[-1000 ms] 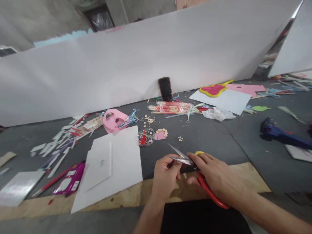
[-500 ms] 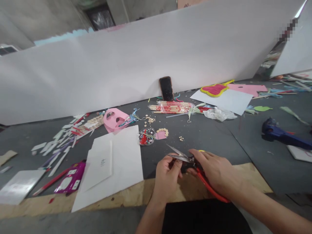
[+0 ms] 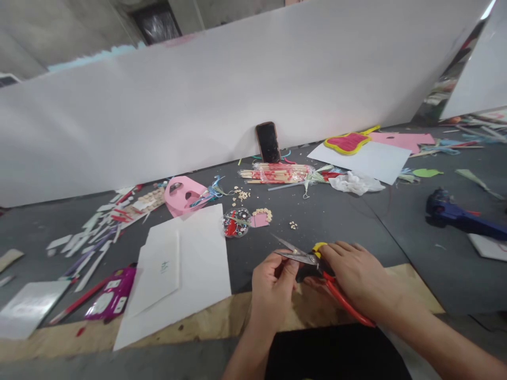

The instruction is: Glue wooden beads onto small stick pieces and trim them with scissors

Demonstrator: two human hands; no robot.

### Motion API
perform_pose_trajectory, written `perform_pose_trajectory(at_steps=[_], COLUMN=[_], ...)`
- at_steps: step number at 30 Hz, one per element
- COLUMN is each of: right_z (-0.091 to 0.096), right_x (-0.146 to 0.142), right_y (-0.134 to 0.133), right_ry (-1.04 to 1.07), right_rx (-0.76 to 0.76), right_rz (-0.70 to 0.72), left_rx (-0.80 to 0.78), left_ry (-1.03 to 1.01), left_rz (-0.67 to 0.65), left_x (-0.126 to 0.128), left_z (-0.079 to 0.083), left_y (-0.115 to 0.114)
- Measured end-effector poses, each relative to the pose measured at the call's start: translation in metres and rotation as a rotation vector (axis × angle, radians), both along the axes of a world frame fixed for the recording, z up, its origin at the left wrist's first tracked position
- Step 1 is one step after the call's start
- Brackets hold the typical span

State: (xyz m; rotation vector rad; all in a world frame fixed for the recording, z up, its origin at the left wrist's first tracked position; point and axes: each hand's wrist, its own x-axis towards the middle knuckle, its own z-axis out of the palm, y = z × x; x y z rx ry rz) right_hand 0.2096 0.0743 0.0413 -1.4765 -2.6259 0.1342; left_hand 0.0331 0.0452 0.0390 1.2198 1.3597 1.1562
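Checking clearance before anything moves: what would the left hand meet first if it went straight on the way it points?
The left hand would probably first meet the silver metal scissors with red and yellow handles, their open blades by its fingertips; contact is unclear. Small beige bits lie beyond.

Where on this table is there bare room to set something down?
Mostly bare: the dark tabletop between the crumpled white wad and the right hand, extending right toward the blue tool; specks and a seam show. Crowded: the left side, with white strips and purple packet, and the back, around the wrapped sticks.
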Motion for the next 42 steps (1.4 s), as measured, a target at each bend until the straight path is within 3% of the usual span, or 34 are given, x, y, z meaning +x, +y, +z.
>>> perform_pose_trajectory(at_steps=[12, 31, 42], right_z=[-0.0051, 0.0, 0.0001], right_x=[0.0022, -0.0046, -0.0063], right_y=[-0.0007, 0.0004, 0.0021], right_ry=[0.062, -0.005, 0.018], right_rx=[-0.101, 0.012, 0.05], right_rz=[0.017, 0.036, 0.01], left_rx=[0.037, 0.016, 0.033], left_ry=[0.078, 0.007, 0.098], left_rz=[0.101, 0.113, 0.106], left_x=[-0.0031, -0.005, -0.0052], left_z=[-0.0095, -0.0042, -0.0076], left_y=[0.0008, 0.0004, 0.0003])
